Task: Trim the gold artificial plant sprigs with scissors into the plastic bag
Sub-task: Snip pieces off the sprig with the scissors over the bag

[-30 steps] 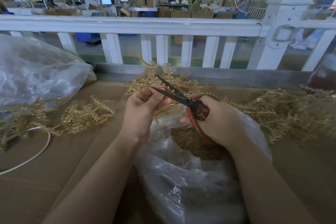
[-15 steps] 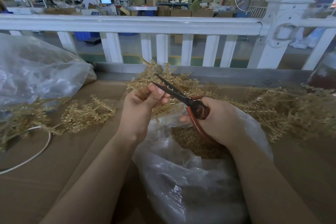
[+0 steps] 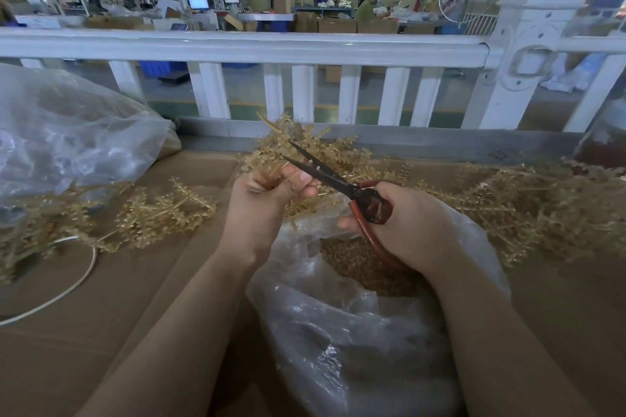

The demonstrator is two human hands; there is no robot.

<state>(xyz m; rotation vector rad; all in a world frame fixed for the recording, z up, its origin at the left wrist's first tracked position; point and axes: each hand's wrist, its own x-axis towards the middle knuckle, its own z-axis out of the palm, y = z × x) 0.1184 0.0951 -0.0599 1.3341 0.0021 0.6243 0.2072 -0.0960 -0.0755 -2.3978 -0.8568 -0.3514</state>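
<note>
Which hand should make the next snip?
Right. The right hand grips the scissors, blades apart beside the sprig that the left hand pinches above the open plastic bag.

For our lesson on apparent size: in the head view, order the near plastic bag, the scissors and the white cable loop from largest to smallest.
1. Plastic bag, largest by far.
2. Scissors and white cable loop: unsure, since the cable runs out of frame.

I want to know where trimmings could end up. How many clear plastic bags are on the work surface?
2. One plastic bag lies open in front of the person, under the hands, with gold trimmings inside. The other bag sits at the far left, by the railing. More could be out of frame.
</note>
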